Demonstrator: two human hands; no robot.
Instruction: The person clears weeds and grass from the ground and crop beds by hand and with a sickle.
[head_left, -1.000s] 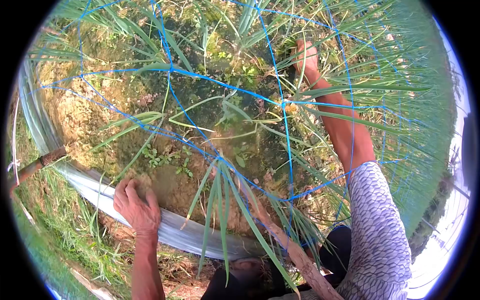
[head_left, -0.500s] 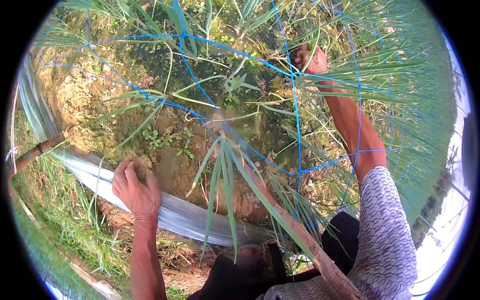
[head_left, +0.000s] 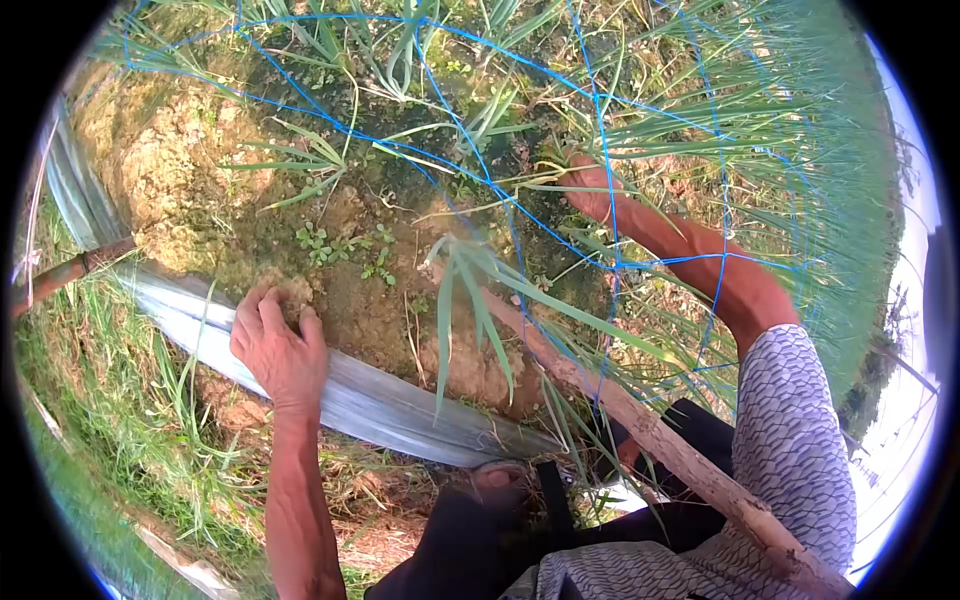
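Note:
My left hand [head_left: 280, 345] rests at the edge of the soil bed, over the silvery plastic sheet [head_left: 400, 415], with fingers spread and nothing visible in them. Under the blue net [head_left: 597, 97], my right hand [head_left: 588, 186] reaches down to the soil beside some yellowish-green leaves. Its fingertips are hidden by the hand itself and the leaves, so a hold on anything cannot be made out. An onion-like plant [head_left: 460, 258] with long green leaves stands close to the camera, between the two hands.
A wooden stake [head_left: 640, 425] slants across the lower right, near my right sleeve. Another stick [head_left: 75, 278] enters from the left. Small weeds [head_left: 345, 248] grow in the bed. Dense green leaves [head_left: 800, 150] fill the right side, and grass [head_left: 130, 400] borders the sheet.
My right hand has moved left and down from a closed-looking pose among leaves to the soil near the middle. My left hand stays on the bed's edge. The view has shifted slightly.

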